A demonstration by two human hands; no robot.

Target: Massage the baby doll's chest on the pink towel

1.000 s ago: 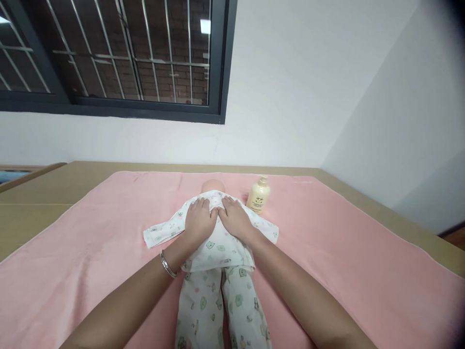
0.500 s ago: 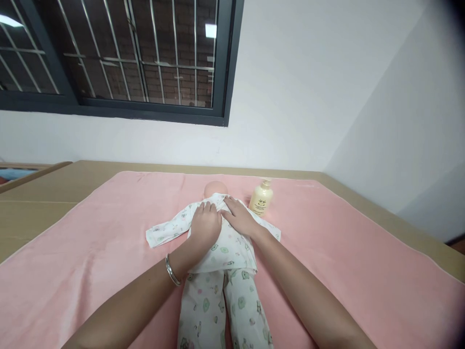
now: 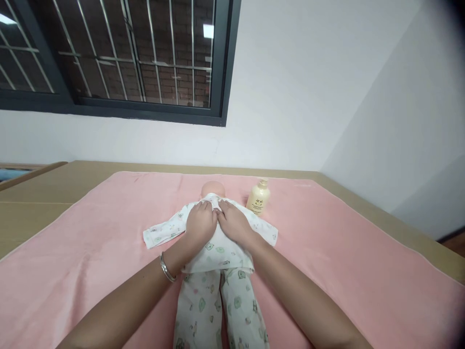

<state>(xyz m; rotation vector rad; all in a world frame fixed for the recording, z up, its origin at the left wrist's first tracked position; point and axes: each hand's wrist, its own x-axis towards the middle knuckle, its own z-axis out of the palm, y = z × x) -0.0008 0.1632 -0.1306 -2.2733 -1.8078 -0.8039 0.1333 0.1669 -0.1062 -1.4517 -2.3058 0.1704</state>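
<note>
A baby doll lies on the pink blanket, its bald head at the far end. It wears a white long-sleeved pyjama top and matching pyjama trousers with a small green print. My left hand rests on the top's upper part, fingers curled into the fabric near the collar. Beside it, my right hand has its fingers bent on the same cloth. Both thumbs meet at the middle, just below the neck. The cloth between the fingertips is mostly hidden.
A pale yellow pump bottle stands to the right of the doll's head. The pink blanket covers a tan surface that meets a white wall. A dark-framed barred window is at upper left.
My right hand has gone from lying flat with stretched fingers to bent fingers at the collar, closer to the left. The view has shifted slightly; the doll and bottle stay in place.
</note>
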